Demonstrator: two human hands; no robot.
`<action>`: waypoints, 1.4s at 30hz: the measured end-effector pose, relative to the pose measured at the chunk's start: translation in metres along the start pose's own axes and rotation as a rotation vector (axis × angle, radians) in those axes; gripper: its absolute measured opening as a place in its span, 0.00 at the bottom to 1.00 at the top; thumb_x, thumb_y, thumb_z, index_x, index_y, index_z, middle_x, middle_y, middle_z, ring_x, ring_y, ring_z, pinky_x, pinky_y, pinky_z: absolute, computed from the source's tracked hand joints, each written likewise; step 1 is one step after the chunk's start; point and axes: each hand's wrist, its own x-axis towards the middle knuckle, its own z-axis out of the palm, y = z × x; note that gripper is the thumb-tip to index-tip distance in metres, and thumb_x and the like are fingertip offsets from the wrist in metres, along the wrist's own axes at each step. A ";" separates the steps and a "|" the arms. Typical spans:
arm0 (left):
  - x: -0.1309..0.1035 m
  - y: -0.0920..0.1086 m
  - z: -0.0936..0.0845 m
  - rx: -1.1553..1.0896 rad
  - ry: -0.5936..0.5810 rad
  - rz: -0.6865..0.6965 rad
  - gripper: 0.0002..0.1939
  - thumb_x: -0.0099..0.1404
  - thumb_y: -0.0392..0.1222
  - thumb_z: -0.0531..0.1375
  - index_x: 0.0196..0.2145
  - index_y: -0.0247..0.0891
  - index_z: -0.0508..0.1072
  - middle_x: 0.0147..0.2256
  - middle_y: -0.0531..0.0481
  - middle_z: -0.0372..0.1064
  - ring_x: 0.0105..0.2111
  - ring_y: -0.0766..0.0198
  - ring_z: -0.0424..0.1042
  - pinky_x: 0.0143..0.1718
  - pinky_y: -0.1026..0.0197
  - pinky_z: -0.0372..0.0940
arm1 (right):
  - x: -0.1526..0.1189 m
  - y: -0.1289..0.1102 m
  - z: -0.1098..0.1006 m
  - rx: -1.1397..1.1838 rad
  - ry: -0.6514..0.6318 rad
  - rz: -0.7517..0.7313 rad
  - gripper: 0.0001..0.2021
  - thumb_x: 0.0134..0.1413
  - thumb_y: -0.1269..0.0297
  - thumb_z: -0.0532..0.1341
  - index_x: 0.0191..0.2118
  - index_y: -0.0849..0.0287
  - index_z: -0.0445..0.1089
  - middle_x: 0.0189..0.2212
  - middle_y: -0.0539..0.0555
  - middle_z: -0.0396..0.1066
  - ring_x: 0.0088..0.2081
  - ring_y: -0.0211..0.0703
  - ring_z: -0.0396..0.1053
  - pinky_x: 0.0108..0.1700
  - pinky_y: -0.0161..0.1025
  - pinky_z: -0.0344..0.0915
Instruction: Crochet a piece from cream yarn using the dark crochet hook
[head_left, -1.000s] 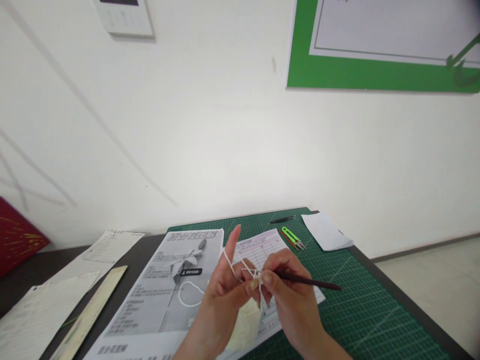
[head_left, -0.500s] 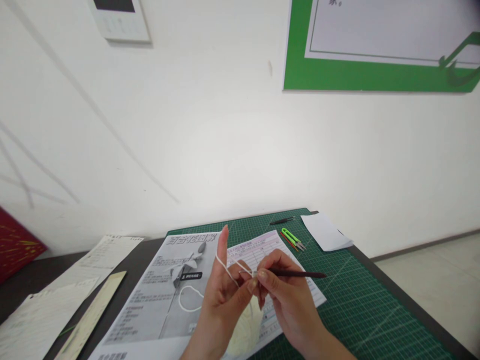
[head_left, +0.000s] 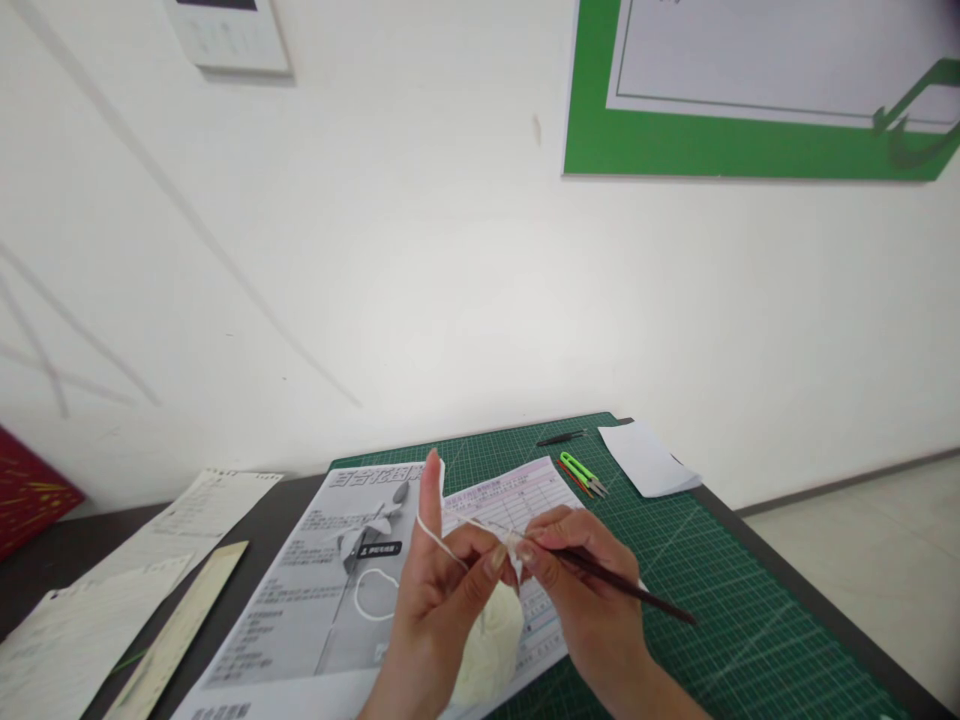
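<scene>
My left hand (head_left: 444,590) has its index finger raised with white yarn (head_left: 436,537) looped around it, while its thumb and other fingers pinch a small white piece of yarn work (head_left: 514,546). My right hand (head_left: 589,590) grips a crochet hook with a dark handle (head_left: 637,590), its tip close to the yarn work between both hands. The hook's very tip is too small to make out. Below my hands a cream ball of yarn (head_left: 489,655) rests on a printed form (head_left: 551,625), and a loop of yarn (head_left: 360,597) lies on the flower sheet.
A green cutting mat (head_left: 720,620) covers much of the dark table. On it lie green snips (head_left: 579,470), a black tool (head_left: 561,438), white paper (head_left: 646,458) and the flower sheet (head_left: 300,600). Handwritten sheets (head_left: 97,625) and a ruler-like strip (head_left: 180,630) are at left.
The hook's handle has swung from nearly level to slanting down to the right. My hands have shifted slightly, and more of the yarn ball shows. The view has moved a little.
</scene>
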 end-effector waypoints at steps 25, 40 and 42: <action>0.049 0.069 -0.111 0.303 0.431 -0.293 0.06 0.46 0.41 0.65 0.23 0.36 0.76 0.24 0.48 0.72 0.22 0.61 0.68 0.16 0.65 0.57 | 0.007 0.002 -0.004 0.288 -0.145 0.207 0.07 0.43 0.74 0.71 0.25 0.58 0.72 0.22 0.45 0.70 0.18 0.29 0.66 0.20 0.27 0.65; 0.016 0.021 -0.001 -0.297 0.010 -0.354 0.16 0.63 0.48 0.52 0.28 0.36 0.74 0.27 0.51 0.60 0.23 0.67 0.60 0.18 0.68 0.56 | 0.003 0.003 0.003 0.441 -0.222 0.373 0.08 0.41 0.73 0.72 0.25 0.59 0.73 0.20 0.45 0.72 0.17 0.30 0.68 0.18 0.26 0.64; 0.018 0.022 -0.008 -0.332 0.004 -0.332 0.16 0.63 0.46 0.51 0.27 0.35 0.73 0.27 0.50 0.60 0.24 0.67 0.60 0.20 0.67 0.57 | 0.003 0.003 0.003 0.451 -0.217 0.388 0.08 0.41 0.73 0.72 0.24 0.59 0.73 0.19 0.45 0.71 0.16 0.29 0.65 0.18 0.26 0.64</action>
